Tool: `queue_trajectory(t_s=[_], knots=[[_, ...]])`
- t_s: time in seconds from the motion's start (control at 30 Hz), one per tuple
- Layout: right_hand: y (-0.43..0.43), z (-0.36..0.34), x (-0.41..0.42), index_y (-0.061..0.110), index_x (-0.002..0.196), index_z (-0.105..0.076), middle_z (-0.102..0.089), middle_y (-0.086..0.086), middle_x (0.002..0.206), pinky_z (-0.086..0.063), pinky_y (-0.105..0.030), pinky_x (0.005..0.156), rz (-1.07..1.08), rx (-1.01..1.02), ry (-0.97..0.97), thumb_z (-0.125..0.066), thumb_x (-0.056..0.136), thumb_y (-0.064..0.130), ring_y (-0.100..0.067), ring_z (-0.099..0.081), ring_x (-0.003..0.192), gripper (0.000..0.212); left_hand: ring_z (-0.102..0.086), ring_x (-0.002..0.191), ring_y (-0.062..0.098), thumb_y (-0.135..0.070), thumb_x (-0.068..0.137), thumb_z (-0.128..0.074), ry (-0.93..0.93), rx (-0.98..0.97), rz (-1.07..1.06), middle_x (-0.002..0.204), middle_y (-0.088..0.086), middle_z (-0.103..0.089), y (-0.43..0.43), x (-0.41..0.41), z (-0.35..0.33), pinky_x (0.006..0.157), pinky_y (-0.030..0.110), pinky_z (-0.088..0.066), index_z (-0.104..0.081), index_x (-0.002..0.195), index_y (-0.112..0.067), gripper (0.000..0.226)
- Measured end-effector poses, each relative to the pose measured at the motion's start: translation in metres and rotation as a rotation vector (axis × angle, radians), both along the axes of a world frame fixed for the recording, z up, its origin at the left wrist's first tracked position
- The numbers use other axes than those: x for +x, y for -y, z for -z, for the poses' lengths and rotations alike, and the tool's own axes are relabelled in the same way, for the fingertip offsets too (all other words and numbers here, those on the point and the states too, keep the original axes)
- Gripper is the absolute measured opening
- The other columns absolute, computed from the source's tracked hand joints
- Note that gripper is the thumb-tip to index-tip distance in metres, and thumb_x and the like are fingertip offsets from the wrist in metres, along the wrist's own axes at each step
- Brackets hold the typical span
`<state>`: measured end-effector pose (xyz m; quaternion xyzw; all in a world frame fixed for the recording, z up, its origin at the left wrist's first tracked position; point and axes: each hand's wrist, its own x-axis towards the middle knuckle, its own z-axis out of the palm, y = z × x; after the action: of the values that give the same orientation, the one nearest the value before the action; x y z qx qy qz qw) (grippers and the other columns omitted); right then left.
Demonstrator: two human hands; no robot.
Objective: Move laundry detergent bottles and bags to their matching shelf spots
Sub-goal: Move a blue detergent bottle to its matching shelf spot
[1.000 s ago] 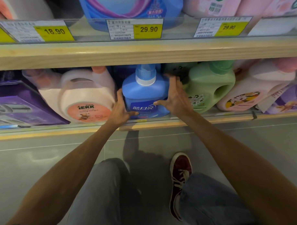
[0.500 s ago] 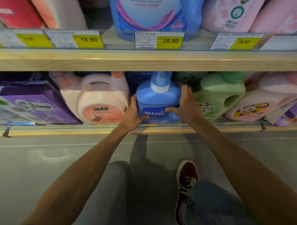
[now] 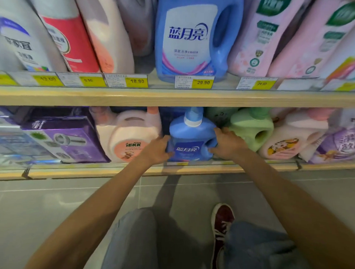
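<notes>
Head view, both arms outstretched, left hand (image 3: 157,148) and right hand (image 3: 227,145) fingers curled round blue bottle (image 3: 189,134), lower shelf (image 3: 191,171)

Small blue detergent bottle (image 3: 189,137), white collar, upright on lower shelf (image 3: 191,171), label forward.

Landmark: upper wooden shelf rail (image 3: 174,98). Yellow price tags are clipped in a row just above it: 18.90 tag (image 3: 127,81) left of centre, 29.90 tag (image 3: 194,82) at centre, the rest blurred. A purple box (image 3: 72,138) is seen below it at left, tilted. A lower wooden rail (image 3: 191,171) is run parallel further below. Grey floor tiles (image 3: 38,220) are seen lowest, with a dark red shoe (image 3: 222,222) planted below-right.
</notes>
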<state>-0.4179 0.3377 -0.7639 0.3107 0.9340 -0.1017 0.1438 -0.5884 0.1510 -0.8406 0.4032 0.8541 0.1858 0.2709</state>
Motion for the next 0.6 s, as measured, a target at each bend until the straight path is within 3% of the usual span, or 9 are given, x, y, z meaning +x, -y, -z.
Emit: queue_trajectory(t_s=[0.13,0.3,0.6], knots=[[0.018,-0.031,0.006,0.018,0.137,-0.048,-0.052,-0.015,0.131,-0.048,-0.043,0.095,-0.033,0.034,0.014,-0.059,0.092,0.050,-0.034,-0.052,0.121,0.056,-0.058,0.117,0.034,-0.039,0.091,-0.064,-0.034,-0.129,0.060,0.129,0.015,-0.061,0.021,0.013,-0.040,0.093,0.039,-0.048,-0.051,0.135,-0.017,0.050],[0.044,-0.062,0.013,0.022,0.142,-0.043,-0.043,-0.012,0.136,-0.045,-0.043,0.097,-0.094,0.060,0.074,-0.059,0.093,0.050,-0.034,-0.046,0.125,0.059,-0.047,0.127,0.038,-0.044,0.096,-0.055,-0.248,-0.227,0.073,0.138,0.015,-0.051,0.050,0.024,-0.086,0.100,0.048,-0.045,-0.042,0.142,-0.019,0.055],[0.081,-0.106,0.007,0.024,0.139,-0.045,-0.044,-0.006,0.132,-0.045,-0.040,0.093,-0.189,0.209,0.027,-0.057,0.091,0.055,-0.029,-0.045,0.122,0.058,-0.043,0.135,0.034,-0.049,0.095,-0.053,-0.535,-0.196,0.029,0.146,0.009,-0.046,0.077,0.027,-0.152,0.103,0.049,-0.040,-0.040,0.143,-0.026,0.056]])
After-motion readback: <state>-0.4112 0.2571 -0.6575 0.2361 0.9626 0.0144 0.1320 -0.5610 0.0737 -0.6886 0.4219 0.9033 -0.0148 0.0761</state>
